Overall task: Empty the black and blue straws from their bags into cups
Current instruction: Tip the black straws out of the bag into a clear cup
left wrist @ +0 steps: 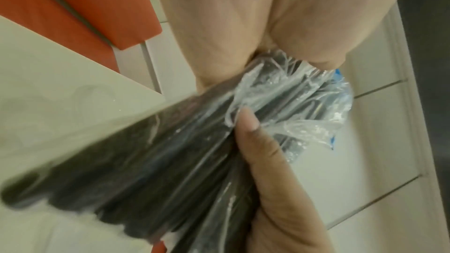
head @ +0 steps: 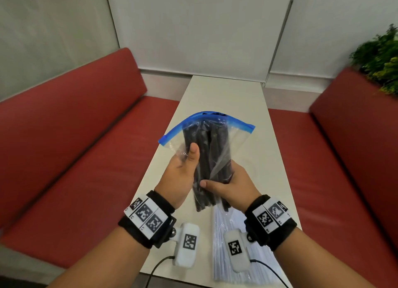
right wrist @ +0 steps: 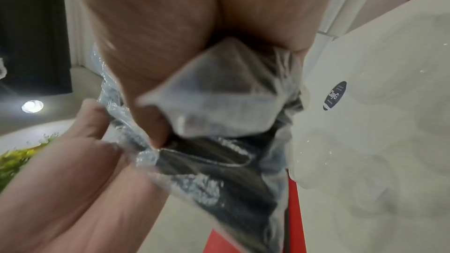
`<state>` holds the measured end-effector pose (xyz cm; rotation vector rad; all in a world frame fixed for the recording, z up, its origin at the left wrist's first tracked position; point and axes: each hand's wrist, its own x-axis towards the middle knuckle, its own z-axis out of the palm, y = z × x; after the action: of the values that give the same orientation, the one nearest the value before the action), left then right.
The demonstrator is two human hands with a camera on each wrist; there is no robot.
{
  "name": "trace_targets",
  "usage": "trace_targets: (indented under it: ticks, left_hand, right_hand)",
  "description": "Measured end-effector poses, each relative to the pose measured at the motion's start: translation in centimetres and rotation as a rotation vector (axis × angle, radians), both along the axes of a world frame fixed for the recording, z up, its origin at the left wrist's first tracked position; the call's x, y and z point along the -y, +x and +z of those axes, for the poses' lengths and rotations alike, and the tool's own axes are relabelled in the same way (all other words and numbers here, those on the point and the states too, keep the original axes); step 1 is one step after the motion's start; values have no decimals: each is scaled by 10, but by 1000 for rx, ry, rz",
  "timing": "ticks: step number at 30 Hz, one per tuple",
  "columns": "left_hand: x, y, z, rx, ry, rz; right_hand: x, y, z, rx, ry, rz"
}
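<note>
A clear zip bag (head: 224,149) with a blue zip strip (head: 193,120) holds a bundle of black straws (head: 206,156). Both hands hold it upright above the white table (head: 217,93), strip end up and away from me. My left hand (head: 189,158) grips the bundle's left side with the thumb on the front. My right hand (head: 217,183) grips it lower down, with the thumb across the straws. The wrist views show crumpled plastic and black straws (left wrist: 170,161) in the left hand and the bag (right wrist: 219,161) in the right. A second bag of pale blue straws (head: 228,233) lies on the table under my right wrist.
Red bench seats (head: 86,158) run along both sides of the narrow table. A green plant (head: 381,57) stands at the far right. In the right wrist view, faint see-through shapes with a round black sticker (right wrist: 334,95) show on the table; I cannot tell what they are.
</note>
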<state>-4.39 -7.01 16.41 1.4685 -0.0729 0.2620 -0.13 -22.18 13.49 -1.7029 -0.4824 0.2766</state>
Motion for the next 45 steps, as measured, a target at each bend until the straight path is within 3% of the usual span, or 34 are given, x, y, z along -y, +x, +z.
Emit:
trace_targets:
  ticks: [3,7,9,11,13,18,23,27,31,36,41,45]
  left_hand:
    - [-5,2,3,-4,163,30]
    - [-31,12,14,122,203,293]
    - [-45,14,25,186,414,417]
    - [-54,16,37,279,731,428]
    - [-58,18,46,335,931,421]
    - [-47,16,50,542,1016,362]
    - [-55,15,36,430,1086,389]
    - [-58,13,28,222,1212,394]
    - [-54,10,29,129,1117,272]
    - [-36,-1,27,113,697,12]
    - [-17,-2,6,154,520,78]
    - [-22,1,4,32,350,186]
  right_hand:
    - [5,3,-1,-11,14,-49]
    - [12,6,0,-46,26,-74]
    - [14,8,1,-47,16,-69]
    - [16,9,1,-58,15,-69]
    - [17,10,1,-83,17,-65]
    - [14,14,0,-172,81,-27]
    - [17,16,0,-214,195,-19]
    - [17,16,2,-204,242,31]
    - [17,18,4,-209,268,108]
    - [7,17,5,-124,255,79]
    - [-4,16,9,133,134,-46]
    - [-12,15,5,189,121,-65]
